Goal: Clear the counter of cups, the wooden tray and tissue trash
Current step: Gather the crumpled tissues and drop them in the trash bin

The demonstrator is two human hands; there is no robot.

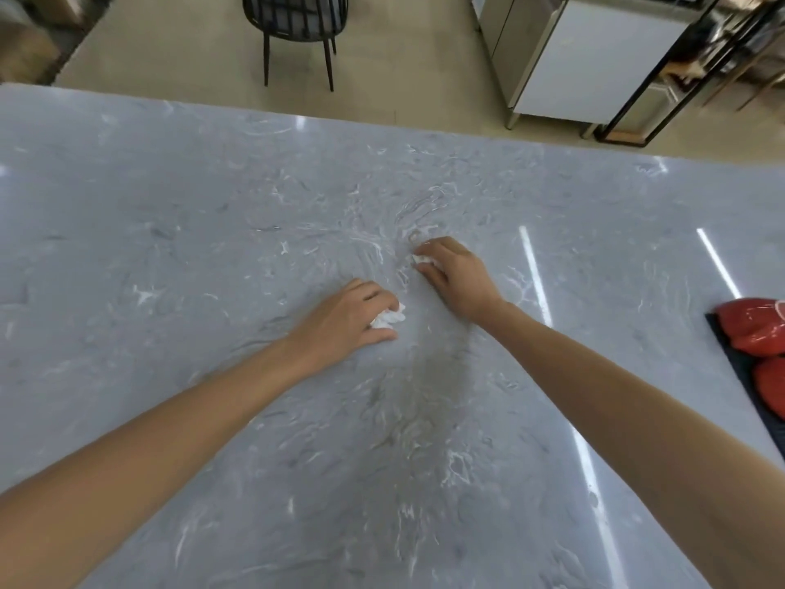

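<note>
White crumpled tissue (388,318) sits under the curled fingers of the left hand (348,318), between the thumb and the other fingers, so this hand is closed around it while both rest on the surface (170,231). A second, smaller piece of tissue (421,259) lies at the fingertips of the right hand (456,276); the fingers bend over it and pinch it against the surface (only a small white part shows). The two hands are near each other, the right one a little farther from the person, and both arms reach forward over the surface.

At the right edge, well apart from the hands, two glossy red things (754,333) lie on a dark tray or mat (739,376); I cannot tell what they are. Nothing stands between the hands and the tissue.

The surface is grey marbled stone, shiny, with long reflections of lights. Beyond its far edge there is a beige floor (178,48), a black chair (295,27) and a white cabinet (594,57) beside a black metal frame (662,78).
</note>
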